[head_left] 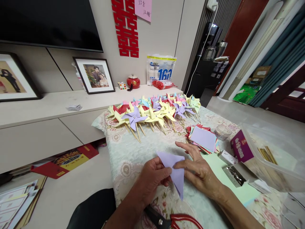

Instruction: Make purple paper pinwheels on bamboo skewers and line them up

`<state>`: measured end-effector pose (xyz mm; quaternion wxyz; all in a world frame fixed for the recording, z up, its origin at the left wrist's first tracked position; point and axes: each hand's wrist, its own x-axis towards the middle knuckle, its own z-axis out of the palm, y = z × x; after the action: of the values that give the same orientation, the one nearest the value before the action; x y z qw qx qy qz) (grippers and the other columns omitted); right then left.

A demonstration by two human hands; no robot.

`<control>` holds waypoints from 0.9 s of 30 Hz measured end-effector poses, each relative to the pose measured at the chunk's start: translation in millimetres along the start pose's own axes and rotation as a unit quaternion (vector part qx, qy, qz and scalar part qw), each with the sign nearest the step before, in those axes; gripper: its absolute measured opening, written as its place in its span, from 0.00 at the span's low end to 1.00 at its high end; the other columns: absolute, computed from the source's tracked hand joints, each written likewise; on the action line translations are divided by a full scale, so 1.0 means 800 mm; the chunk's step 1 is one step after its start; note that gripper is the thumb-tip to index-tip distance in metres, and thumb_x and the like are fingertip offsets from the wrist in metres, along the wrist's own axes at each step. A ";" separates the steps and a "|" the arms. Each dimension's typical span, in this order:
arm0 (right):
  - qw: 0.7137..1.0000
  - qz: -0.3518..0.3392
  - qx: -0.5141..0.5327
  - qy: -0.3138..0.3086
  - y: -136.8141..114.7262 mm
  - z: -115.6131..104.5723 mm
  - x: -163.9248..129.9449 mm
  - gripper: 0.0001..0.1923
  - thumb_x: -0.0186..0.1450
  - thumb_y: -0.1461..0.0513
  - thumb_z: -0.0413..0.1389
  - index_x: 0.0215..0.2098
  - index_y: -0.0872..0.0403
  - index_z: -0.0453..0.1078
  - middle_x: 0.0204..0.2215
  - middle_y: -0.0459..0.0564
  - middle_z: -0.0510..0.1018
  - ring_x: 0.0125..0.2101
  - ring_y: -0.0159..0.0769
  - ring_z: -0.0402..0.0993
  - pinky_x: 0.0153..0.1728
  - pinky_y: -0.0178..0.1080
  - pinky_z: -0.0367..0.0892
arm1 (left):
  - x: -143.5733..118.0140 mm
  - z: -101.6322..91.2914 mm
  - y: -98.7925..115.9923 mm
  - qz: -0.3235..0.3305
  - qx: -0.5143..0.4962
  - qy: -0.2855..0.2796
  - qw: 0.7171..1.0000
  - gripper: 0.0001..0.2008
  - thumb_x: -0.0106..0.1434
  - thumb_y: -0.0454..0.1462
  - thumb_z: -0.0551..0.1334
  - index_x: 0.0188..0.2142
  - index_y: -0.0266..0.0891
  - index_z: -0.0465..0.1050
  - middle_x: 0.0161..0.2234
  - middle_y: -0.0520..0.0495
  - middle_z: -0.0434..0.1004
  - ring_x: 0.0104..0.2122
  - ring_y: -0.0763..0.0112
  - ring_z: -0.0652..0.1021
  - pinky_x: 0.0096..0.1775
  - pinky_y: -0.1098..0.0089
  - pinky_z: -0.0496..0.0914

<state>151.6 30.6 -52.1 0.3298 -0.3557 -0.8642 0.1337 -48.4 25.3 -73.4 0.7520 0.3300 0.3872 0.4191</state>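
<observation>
A purple sheet of paper [178, 180], folded into a triangle, is held above the table near its front edge. My left hand [154, 173] pinches its left side, thumb on top and fingers underneath. From the right, my right hand [199, 168] grips the paper's other side, one finger pressing on its face and another raised away from it. Just below the hands lies a pair of pliers with red handles [183, 218], partly cut off by the frame edge. A stack of coloured paper squares [203, 138], purple on top, sits beyond my right hand.
Many paper pinwheels [134, 117] on sticks cover the table's far end. At right are a small box of metal pieces [234, 175], a round clear container [222, 132] and a plastic bin [269, 140] holding sticks. A TV cabinet [47, 109] stands behind.
</observation>
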 end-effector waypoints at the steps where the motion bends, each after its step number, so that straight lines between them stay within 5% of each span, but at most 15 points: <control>1: 1.000 0.001 0.001 -0.001 0.000 0.000 0.000 0.11 0.71 0.61 0.52 0.42 0.47 0.78 0.65 0.53 0.61 0.62 0.53 0.58 0.59 0.56 0.57 | -0.001 0.000 0.000 -0.001 0.003 -0.002 1.000 0.14 0.50 0.36 0.72 0.36 0.33 0.77 0.24 0.51 0.76 0.21 0.77 0.71 0.23 0.76 0.62; 17: 0.999 0.022 0.028 -0.020 0.000 -0.002 0.001 0.09 0.70 0.61 0.52 0.38 0.49 0.75 0.59 0.55 0.70 0.57 0.50 0.64 0.55 0.54 0.62 | -0.006 0.016 0.009 -0.016 0.081 0.027 0.996 0.11 0.52 0.41 0.65 0.29 0.35 0.75 0.20 0.49 0.74 0.20 0.74 0.73 0.24 0.74 0.67; 27: 0.998 0.044 0.045 -0.015 -0.002 -0.001 0.000 0.07 0.70 0.63 0.54 0.36 0.50 0.75 0.55 0.56 0.74 0.57 0.48 0.67 0.54 0.51 0.63 | -0.005 0.014 0.000 0.017 0.130 0.000 0.991 0.10 0.48 0.32 0.65 0.33 0.36 0.77 0.27 0.49 0.77 0.25 0.72 0.74 0.26 0.74 0.67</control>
<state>151.8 29.5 -50.7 0.3266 -0.3765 -0.8454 0.1922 -40.2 19.8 -67.2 0.6959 0.4313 0.4325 0.3777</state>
